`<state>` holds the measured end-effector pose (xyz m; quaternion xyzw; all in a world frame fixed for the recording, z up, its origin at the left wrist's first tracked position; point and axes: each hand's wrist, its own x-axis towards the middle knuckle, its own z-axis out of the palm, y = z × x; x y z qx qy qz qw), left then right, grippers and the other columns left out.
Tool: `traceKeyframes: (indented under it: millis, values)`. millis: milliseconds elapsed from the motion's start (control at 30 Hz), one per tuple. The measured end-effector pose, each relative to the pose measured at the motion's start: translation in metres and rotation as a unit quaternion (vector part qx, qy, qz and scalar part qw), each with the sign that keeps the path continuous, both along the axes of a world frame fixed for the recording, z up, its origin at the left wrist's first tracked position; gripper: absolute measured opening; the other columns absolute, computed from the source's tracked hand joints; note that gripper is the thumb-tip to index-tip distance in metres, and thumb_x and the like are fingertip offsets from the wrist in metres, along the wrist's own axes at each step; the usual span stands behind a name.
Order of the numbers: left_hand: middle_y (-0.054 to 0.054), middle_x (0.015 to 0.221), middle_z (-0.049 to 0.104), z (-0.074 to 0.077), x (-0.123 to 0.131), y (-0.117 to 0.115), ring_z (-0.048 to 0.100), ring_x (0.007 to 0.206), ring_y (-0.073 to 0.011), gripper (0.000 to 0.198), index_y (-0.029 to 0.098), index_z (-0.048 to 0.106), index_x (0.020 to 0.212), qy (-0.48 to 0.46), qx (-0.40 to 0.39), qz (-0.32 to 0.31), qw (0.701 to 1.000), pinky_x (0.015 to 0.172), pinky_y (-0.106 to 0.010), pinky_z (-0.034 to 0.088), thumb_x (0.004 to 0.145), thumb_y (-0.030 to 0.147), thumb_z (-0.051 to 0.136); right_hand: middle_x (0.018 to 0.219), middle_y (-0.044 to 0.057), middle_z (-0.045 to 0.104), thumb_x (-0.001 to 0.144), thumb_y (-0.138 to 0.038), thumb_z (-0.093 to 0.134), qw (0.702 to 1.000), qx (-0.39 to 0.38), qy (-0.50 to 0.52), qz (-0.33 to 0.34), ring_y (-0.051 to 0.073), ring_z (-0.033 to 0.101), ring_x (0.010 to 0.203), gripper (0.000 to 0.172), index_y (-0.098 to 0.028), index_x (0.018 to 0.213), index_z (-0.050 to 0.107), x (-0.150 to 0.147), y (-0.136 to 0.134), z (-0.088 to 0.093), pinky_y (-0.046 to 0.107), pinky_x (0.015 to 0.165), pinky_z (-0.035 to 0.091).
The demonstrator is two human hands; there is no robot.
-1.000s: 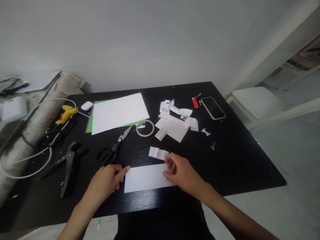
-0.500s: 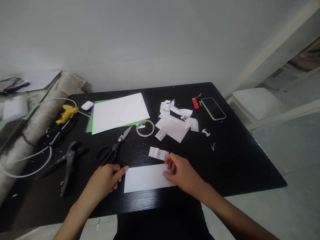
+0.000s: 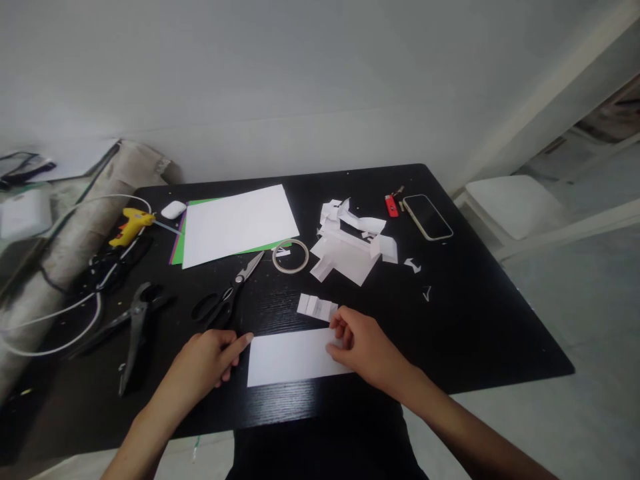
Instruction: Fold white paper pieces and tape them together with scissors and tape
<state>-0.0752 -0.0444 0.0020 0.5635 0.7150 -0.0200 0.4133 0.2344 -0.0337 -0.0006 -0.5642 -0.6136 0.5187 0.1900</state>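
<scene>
A white rectangular sheet of paper lies flat near the table's front edge. My right hand rests over its right end with curled fingers, holding it there and hiding that end. Just off the upper left corner is my left hand, its thumb stretched toward the corner and its other fingers loosely bent, with nothing in them. Beyond the sheet, by my right fingertips, lies a small folded white paper strip. Black-handled scissors lie beyond my left hand, beside a roll of tape.
Cut and folded white paper pieces lie mid-table. Behind the scissors sits a stack of white sheets over green ones. At left are pliers and a yellow glue gun with its cable. A phone and red lighter are far right.
My left hand has shifted slightly left, so its thumb tip has come off the sheet's corner. My right hand and the sheet have barely moved.
</scene>
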Motion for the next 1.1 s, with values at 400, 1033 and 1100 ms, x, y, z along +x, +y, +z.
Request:
traceKeyframes:
  millis: [400,1033,1100]
  values:
    - [0.0,0.049,0.06,-0.0013,-0.0029,0.0007,0.057,0.044,-0.0174,0.06,0.022,0.054,0.06,-0.021,-0.006,0.015,1.0,0.05,-0.028,0.043,0.084,0.077,0.048,0.08,-0.003,0.06,0.075,-0.004,0.072,1.0,0.007,0.0,-0.002,0.011,0.055,0.064,0.023,-0.019,0.088,0.061,-0.0003,0.0006,0.0014,0.025,0.06,0.048]
    - [0.0,0.051,0.062,-0.005,0.0023,0.0018,0.06,0.045,-0.0181,0.053,0.023,0.054,0.061,-0.022,0.006,0.011,1.0,0.05,-0.027,0.044,0.085,0.071,0.05,0.082,-0.002,0.06,0.076,-0.004,0.072,1.0,0.005,0.003,0.005,0.011,0.054,0.064,0.021,-0.019,0.088,0.064,0.0006,0.0001,0.0004,0.024,0.06,0.047]
    - [0.0,0.051,0.062,-0.005,0.0024,0.0019,0.06,0.045,-0.0182,0.053,0.023,0.054,0.062,-0.023,0.005,0.01,1.0,0.05,-0.027,0.044,0.085,0.071,0.049,0.085,-0.002,0.061,0.076,-0.005,0.071,1.0,0.009,0.002,0.009,0.011,0.054,0.065,0.02,-0.019,0.09,0.066,0.0012,0.0,-0.0015,0.024,0.061,0.047]
